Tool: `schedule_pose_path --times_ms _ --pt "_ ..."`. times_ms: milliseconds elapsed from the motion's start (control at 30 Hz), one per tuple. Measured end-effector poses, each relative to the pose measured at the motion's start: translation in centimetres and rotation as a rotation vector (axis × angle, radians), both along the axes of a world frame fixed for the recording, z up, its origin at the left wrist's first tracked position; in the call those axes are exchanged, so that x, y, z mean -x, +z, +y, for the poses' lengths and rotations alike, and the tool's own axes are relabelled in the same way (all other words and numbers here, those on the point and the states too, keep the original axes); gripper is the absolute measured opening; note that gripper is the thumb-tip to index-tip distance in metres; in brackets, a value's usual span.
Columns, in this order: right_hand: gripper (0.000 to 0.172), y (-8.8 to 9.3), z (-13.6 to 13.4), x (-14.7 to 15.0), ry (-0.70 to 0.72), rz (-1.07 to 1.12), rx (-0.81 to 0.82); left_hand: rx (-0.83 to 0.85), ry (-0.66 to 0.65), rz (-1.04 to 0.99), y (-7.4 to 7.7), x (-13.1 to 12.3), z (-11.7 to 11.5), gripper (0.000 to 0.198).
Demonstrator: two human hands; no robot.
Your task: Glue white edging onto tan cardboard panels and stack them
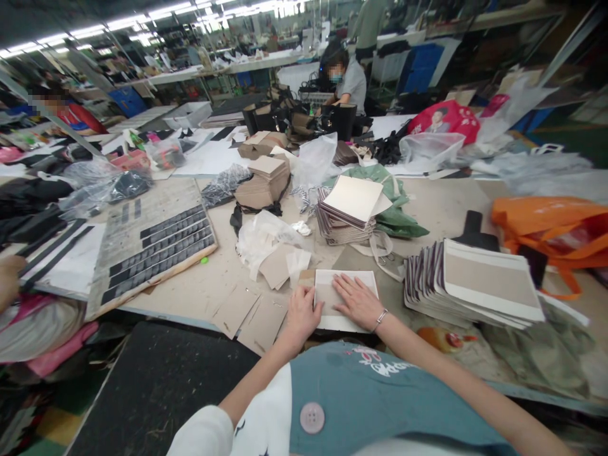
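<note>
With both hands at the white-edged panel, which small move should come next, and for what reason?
Probably a gentle slide of the right hand across the white-edged panel, with the left hand steadying it. The right hand lies flat on the panel's face, fingers spread, and the left hand is at its left edge, so a light smoothing stroke seems the easiest move.

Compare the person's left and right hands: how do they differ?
The left hand is partly curled at the left edge of the pale panel; the right hand lies flatter across it, fingers extended. A bracelet circles the right hand's wrist, while none shows on the left hand's. Both touch the panel.
</note>
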State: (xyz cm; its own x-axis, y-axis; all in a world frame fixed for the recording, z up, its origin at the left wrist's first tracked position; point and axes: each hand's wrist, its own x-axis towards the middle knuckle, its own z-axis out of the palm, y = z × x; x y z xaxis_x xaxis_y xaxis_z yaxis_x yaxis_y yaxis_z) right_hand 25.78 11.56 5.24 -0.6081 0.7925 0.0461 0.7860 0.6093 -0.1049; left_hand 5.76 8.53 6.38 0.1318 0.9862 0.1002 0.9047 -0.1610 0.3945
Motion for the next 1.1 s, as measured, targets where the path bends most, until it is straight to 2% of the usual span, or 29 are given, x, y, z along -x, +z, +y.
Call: schedule_pose_path --times_ms 67,167,233,367,467,667,833,1100 --pt "0.06 0.0 0.1 -0.1 -0.001 0.016 0.004 0.015 0.009 0.004 0.0 0.0 0.0 0.028" --pt "0.06 0.0 0.1 -0.2 -0.001 0.045 0.01 0.035 -0.003 0.024 0.3 -0.1 0.2 0.045" --pt "0.06 0.0 0.2 -0.3 0.003 0.054 0.016 0.042 -0.067 0.059 0.6 -0.2 0.5 0.055" --pt "0.062 0.0 0.1 -0.4 0.001 0.06 0.026 0.075 -0.233 0.158 1.4 -0.5 1.3 0.057" --pt "0.065 0.1 -0.2 -0.5 -0.024 0.074 0.007 0.08 -0.283 0.193 1.7 -0.8 1.6 0.063" --pt "0.065 0.8 -1.7 -1.7 -0.139 0.043 -0.024 0.068 -0.277 0.227 1.7 -1.2 1.4 0.064" --pt "0.065 0.6 -2.6 -2.5 -0.27 0.024 -0.032 0.074 -0.259 0.248 1.4 -1.4 1.3 0.064" --pt "0.067 0.5 -2.4 -2.6 -0.301 -0.007 -0.041 0.085 -0.247 0.239 1.5 -1.5 1.3 0.065"
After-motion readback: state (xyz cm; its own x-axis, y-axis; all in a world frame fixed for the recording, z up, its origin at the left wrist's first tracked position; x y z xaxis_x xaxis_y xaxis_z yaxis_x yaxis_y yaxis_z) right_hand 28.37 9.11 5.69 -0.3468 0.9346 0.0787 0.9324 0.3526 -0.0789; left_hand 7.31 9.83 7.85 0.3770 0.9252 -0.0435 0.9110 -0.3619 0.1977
